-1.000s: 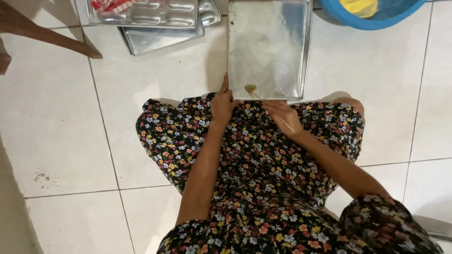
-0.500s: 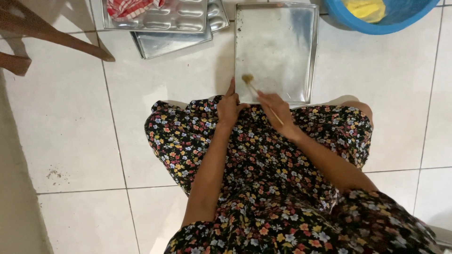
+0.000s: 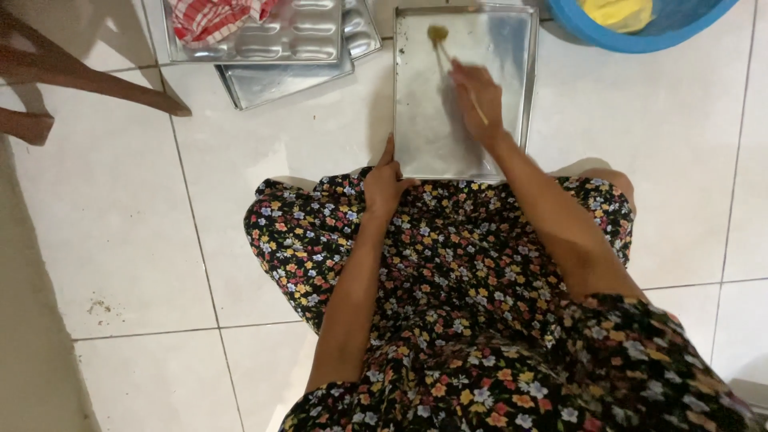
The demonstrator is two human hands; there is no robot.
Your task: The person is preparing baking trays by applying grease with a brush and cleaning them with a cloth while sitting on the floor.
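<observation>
A flat metal baking tray [image 3: 424, 136] lies on the white tiled floor in front of my knees. My right hand [image 3: 478, 98] reaches over it and holds a thin wooden-handled brush [image 3: 448, 53], whose yellowish tip rests near the tray's far left corner. My left hand [image 3: 386, 182] grips the tray's near left corner, resting against my floral dress.
Stacked metal moulded baking pans [image 3: 296, 48] with a red checked cloth [image 3: 212, 16] sit at the upper left. A blue plastic basin [image 3: 640, 32] holding something yellow stands at the upper right. Dark wooden furniture legs [image 3: 96, 80] cross the far left.
My right hand has moved the brush from the tray's near edge up to its far left corner. The left hand stays on the near corner.
</observation>
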